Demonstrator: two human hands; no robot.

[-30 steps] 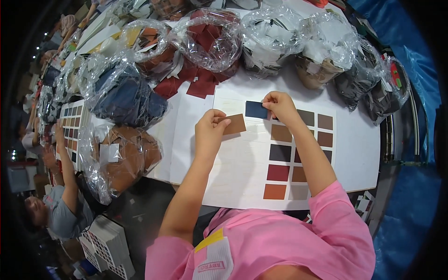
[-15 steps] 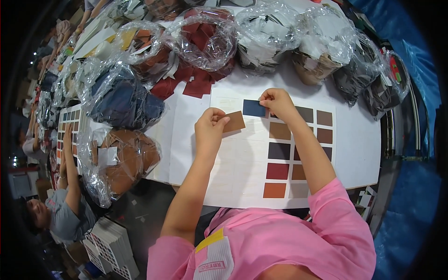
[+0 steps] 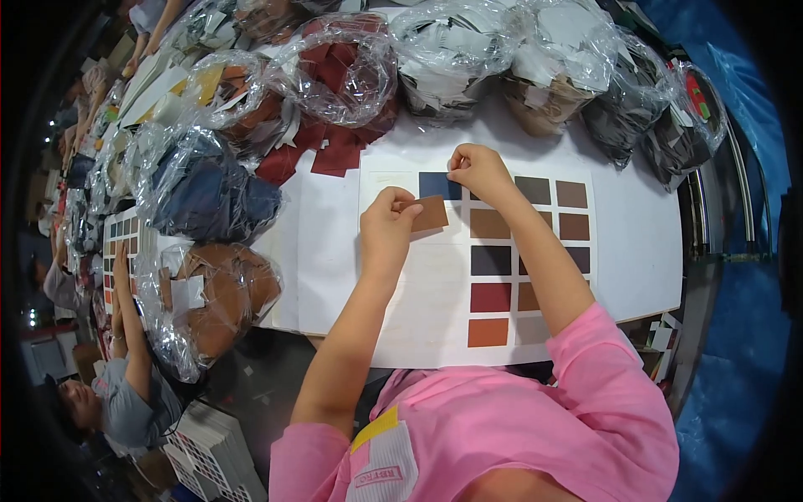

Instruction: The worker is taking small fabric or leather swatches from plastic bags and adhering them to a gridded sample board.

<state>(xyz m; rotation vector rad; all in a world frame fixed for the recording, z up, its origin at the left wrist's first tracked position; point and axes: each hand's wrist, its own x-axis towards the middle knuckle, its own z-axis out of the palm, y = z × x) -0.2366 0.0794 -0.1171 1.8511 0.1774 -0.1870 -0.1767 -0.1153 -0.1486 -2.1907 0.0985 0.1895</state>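
A sheet of white card [image 3: 393, 335] lies before me, with rows of coloured swatches on its right part. Between the thumb and fingers of my left hand [image 3: 386, 224] is a brown swatch [image 3: 432, 214], tilted above the card. My right hand [image 3: 481, 174] pinches the upper right edge of a navy blue swatch [image 3: 437, 187]. That swatch looks flat in the card's top row, left of the dark ones. Below my right wrist are a brown swatch [image 3: 488, 224], a black swatch [image 3: 490, 260], a dark red swatch [image 3: 490, 297] and an orange swatch [image 3: 488, 333]. My right forearm covers part of the grid.
Clear plastic bags of swatches ring the table: navy [image 3: 205, 188], brown [image 3: 222, 289], dark red [image 3: 335, 71], white-topped [image 3: 452, 63] and grey [image 3: 623, 125]. Loose dark red pieces [image 3: 339, 159] lie by the card. At far left, a co-worker [image 3: 138, 393] reaches over another card.
My right hand has brought the navy swatch down flat to the card. My left hand has shifted slightly right with the brown swatch. The view has turned a little.
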